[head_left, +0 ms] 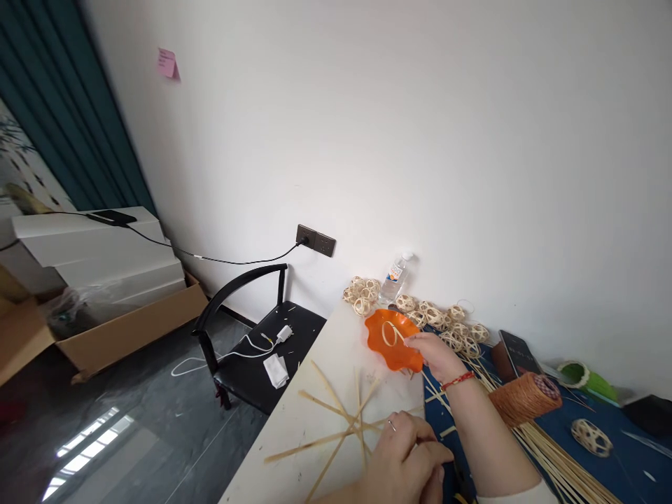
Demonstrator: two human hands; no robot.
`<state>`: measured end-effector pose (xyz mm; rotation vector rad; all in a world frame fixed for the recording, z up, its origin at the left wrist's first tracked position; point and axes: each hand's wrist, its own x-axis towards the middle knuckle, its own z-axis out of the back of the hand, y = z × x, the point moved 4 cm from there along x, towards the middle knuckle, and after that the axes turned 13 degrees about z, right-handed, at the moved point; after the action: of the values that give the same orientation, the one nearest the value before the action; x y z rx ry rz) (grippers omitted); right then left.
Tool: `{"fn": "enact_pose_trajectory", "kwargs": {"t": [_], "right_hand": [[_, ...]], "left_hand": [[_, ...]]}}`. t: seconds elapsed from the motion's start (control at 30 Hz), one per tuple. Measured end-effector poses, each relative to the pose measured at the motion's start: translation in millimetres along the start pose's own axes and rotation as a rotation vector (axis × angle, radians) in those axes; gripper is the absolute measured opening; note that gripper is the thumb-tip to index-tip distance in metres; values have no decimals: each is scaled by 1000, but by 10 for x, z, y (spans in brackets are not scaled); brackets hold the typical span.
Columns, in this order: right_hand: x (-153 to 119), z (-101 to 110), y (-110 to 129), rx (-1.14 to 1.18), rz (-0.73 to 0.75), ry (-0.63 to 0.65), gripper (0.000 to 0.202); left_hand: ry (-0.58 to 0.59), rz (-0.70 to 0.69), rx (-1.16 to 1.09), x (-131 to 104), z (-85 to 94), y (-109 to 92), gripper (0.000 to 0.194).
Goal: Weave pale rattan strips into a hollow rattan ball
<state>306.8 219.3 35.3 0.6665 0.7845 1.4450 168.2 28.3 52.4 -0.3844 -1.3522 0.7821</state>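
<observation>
My right hand (435, 354), with a red string bracelet at the wrist, reaches over a scalloped orange dish (376, 341). Its fingers are closed at the end of a curled bamboo strip (387, 334), which loops above the dish. My left hand (407, 451), wearing a ring, is closed low at the table's edge; its curled fingers hide whatever they may hold. Just left of it, several flat bamboo strips (330, 437) lie crossed in a star shape on the white table (262, 483).
Woven bamboo balls (454, 329) and a water bottle (395, 276) stand along the wall. To the right are an orange twine spool (525, 400), a phone (519, 352), a green roll (591, 381) and long bamboo strips (561, 465). A black chair (252, 385) adjoins the table.
</observation>
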Motion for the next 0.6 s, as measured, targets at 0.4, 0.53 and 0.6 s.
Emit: {"fn": "enact_pose_trajectory", "kwargs": {"t": [0.4, 0.53, 0.6], "right_hand": [[-77, 239, -86, -653, 5, -28, 30], [-102, 219, -100, -723, 54, -21, 30], [-107, 209, -106, -748, 72, -19, 31]], "left_hand": [[29, 18, -51, -16, 11, 20, 33], [50, 35, -59, -18, 15, 4, 35], [53, 47, -67, -4, 24, 4, 35]]}}
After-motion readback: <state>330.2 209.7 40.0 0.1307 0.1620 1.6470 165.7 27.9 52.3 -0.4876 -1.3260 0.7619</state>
